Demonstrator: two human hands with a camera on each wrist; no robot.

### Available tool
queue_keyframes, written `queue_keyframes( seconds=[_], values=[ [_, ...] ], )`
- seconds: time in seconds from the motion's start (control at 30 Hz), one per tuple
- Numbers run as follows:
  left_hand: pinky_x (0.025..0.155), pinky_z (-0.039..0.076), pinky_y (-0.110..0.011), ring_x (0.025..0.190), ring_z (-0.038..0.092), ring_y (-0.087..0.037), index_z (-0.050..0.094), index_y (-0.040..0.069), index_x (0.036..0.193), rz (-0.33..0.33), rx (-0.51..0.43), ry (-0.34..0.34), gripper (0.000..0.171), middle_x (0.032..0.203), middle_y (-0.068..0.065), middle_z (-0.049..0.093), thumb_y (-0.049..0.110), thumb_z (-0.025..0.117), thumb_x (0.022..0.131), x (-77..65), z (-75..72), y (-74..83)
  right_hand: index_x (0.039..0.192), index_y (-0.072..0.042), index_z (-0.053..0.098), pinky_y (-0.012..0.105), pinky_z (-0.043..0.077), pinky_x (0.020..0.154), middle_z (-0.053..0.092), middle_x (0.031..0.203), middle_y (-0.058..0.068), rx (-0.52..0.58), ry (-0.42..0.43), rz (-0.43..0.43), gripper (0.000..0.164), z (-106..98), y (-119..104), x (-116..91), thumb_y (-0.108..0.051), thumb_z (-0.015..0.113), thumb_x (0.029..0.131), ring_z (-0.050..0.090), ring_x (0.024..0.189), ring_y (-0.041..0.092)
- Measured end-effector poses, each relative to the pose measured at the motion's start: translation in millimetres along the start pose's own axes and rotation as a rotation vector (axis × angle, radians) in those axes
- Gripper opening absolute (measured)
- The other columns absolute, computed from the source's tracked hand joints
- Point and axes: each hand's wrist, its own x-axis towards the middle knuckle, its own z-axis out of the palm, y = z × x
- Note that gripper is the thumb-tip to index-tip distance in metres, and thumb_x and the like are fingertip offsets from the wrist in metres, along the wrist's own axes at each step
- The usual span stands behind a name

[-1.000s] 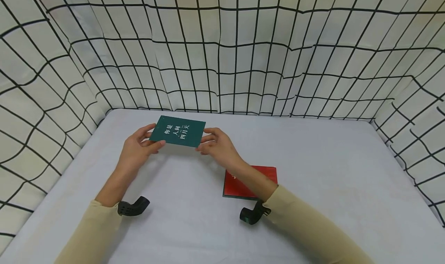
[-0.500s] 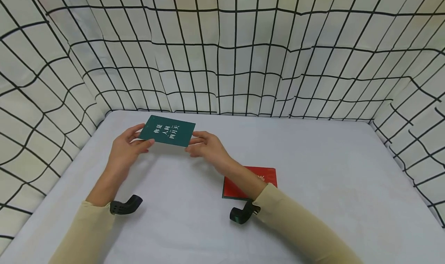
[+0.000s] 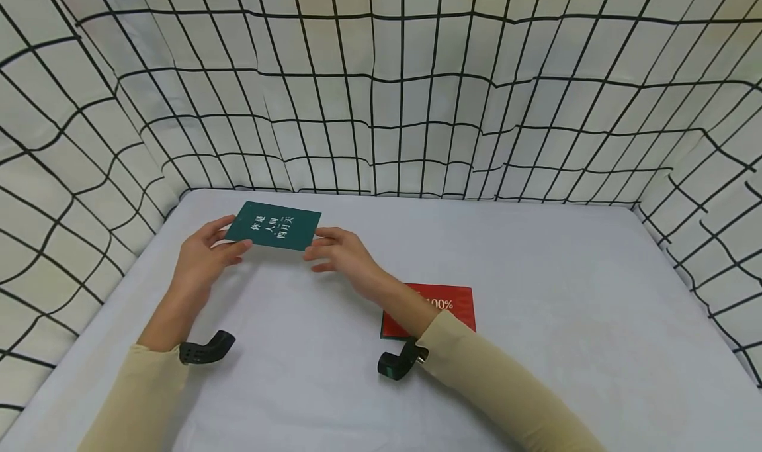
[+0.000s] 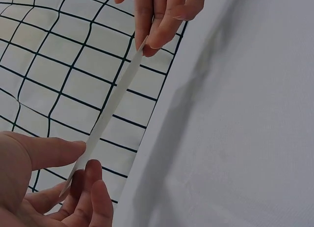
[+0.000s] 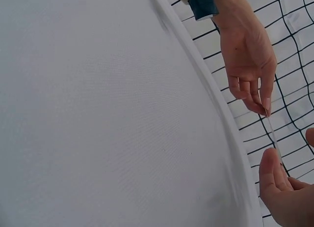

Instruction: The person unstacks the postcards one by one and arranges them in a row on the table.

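The left hand [image 4: 39, 156] pinches the lower end of a card [image 4: 110, 106] between thumb and fingers. The card appears nearly edge-on as a thin, pale diagonal strip. Fingers of the right hand [image 4: 169, 18] meet its upper end. White cloth [image 4: 245, 128] extends at right; black netting [image 4: 72, 67] lies behind the card.

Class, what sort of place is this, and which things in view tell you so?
Probably an arranged recording space: a broad white surface, a pale backdrop with black grid lines along its far side and both flanks, and black wrist-worn devices.
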Motion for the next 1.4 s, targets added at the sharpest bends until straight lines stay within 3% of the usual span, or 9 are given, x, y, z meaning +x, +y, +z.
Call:
queue_keyframes(
  seconds=[0.3,0.77,1.07,1.27,1.4],
  values=[
    [0.079,0.059,-0.013,0.086,0.065,0.005,0.025,0.016,0.166,-0.052,-0.005,0.015,0.080,0.161,-0.021,0.040,0.031,0.069,0.101,6.3,-11.3,-9.8,0.152,0.002,0.047,0.039,0.061,0.100,0.056,0.151,0.011,0.038,-0.063,0.005,0.059,10.4,0.8,8.0,-0.015,0.064,0.098,0.069,0.122,0.029],
    [0.074,0.056,-0.011,0.079,0.064,0.004,0.024,0.015,0.167,-0.115,0.030,0.041,0.082,0.163,-0.024,0.038,0.032,0.069,0.100,10.3,-26.0,-17.0,0.153,0.003,0.046,0.040,0.059,0.103,0.057,0.151,0.012,0.075,-0.117,0.015,0.062,22.2,2.8,25.0,-0.014,0.065,0.097,0.067,0.118,0.020],
    [0.081,0.046,-0.024,0.098,0.055,-0.018,0.023,0.018,0.167,-0.185,0.079,0.042,0.084,0.169,-0.022,0.029,0.037,0.068,0.100,10.2,-37.7,-22.8,0.154,0.004,0.044,0.041,0.058,0.106,0.057,0.153,0.013,0.062,-0.131,0.048,0.063,36.2,6.8,34.8,-0.013,0.066,0.097,0.066,0.121,0.021],
    [0.073,0.047,-0.012,0.109,0.051,-0.019,0.025,0.017,0.167,-0.185,0.092,0.053,0.081,0.168,-0.024,0.029,0.032,0.068,0.100,11.6,-45.3,-25.1,0.154,0.003,0.045,0.040,0.058,0.106,0.058,0.151,0.013,0.049,-0.129,0.069,0.063,45.6,9.7,42.7,-0.014,0.067,0.097,0.067,0.122,0.021],
    [0.071,0.047,-0.010,0.111,0.049,-0.019,0.026,0.015,0.166,-0.182,0.118,0.057,0.079,0.166,-0.025,0.031,0.030,0.068,0.101,12.2,-50.3,-28.2,0.154,0.004,0.044,0.039,0.059,0.104,0.056,0.153,0.015,0.044,-0.137,0.068,0.063,51.1,10.8,45.5,-0.012,0.067,0.097,0.067,0.124,0.023]
  ],
)
